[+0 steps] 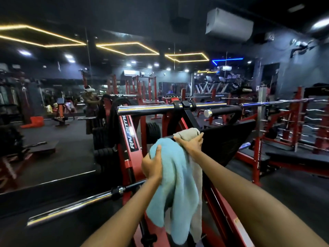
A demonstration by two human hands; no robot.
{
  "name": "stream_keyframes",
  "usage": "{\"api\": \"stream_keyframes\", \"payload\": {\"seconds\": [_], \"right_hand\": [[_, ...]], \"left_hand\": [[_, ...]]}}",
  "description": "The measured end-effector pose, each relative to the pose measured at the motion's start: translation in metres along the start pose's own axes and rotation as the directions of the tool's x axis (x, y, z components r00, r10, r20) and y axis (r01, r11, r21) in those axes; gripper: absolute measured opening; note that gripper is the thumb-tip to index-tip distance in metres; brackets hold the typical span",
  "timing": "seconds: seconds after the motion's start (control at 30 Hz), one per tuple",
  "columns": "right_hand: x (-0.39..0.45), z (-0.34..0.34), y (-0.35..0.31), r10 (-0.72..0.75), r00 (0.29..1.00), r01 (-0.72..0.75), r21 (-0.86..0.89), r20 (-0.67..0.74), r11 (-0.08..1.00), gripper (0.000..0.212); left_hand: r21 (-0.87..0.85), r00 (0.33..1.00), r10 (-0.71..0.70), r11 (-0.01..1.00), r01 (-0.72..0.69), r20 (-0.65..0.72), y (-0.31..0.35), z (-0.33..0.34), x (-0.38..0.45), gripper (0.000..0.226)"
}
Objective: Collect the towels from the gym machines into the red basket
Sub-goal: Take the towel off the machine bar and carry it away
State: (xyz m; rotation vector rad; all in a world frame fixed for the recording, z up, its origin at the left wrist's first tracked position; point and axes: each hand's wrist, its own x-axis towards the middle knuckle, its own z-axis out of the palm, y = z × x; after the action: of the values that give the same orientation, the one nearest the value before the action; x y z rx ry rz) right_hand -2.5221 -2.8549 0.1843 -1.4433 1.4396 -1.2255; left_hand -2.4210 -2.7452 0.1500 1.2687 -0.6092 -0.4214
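A light blue towel point(175, 182) hangs in front of me, bunched at its top in my left hand point(152, 164). Behind it a beige towel point(187, 134) drapes over the top edge of the black footplate point(226, 139) of a red leg-press machine point(131, 157). My right hand point(191, 144) lies on the beige towel at the plate's edge, fingers closed over the cloth. The beige towel's lower part trails down behind the blue one. No red basket is in view.
A chrome bar point(147, 108) crosses the top of the machine. A second chrome bar point(74, 206) juts out low on the left. Black weight plates point(103, 138) are stacked on the machine's left. Red benches and racks point(292, 132) fill the right; a wall mirror is to the left.
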Motion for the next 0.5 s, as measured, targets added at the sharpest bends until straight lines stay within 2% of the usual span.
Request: {"api": "stream_keyframes", "payload": {"seconds": [0.07,0.13,0.27,0.3,0.5], "right_hand": [[0.008,0.012,0.002,0.018,0.999,-0.015,0.077,-0.029,0.997,0.132],[0.01,0.018,0.004,0.038,0.998,-0.032,0.111,-0.053,0.993,0.116],[0.01,0.001,0.001,0.074,0.992,-0.074,-0.001,-0.1,0.997,0.054],[0.009,-0.006,0.002,0.077,0.992,-0.08,-0.026,-0.103,0.996,0.045],[-0.016,-0.023,0.011,-0.086,0.992,0.089,0.027,-0.093,0.996,0.016]], "left_hand": [[0.022,1.0,0.023,0.999,-0.023,0.018,-0.003,-0.006,0.008,0.029],[0.046,0.999,0.045,0.998,-0.046,0.027,-0.006,-0.012,0.016,0.031],[0.125,0.996,0.072,0.989,-0.078,0.046,-0.006,-0.017,0.019,0.042],[0.135,0.996,0.073,0.988,-0.078,0.042,-0.007,-0.018,0.016,0.042],[0.216,0.997,0.079,0.974,-0.072,-0.024,-0.008,-0.023,-0.003,0.04]]}}
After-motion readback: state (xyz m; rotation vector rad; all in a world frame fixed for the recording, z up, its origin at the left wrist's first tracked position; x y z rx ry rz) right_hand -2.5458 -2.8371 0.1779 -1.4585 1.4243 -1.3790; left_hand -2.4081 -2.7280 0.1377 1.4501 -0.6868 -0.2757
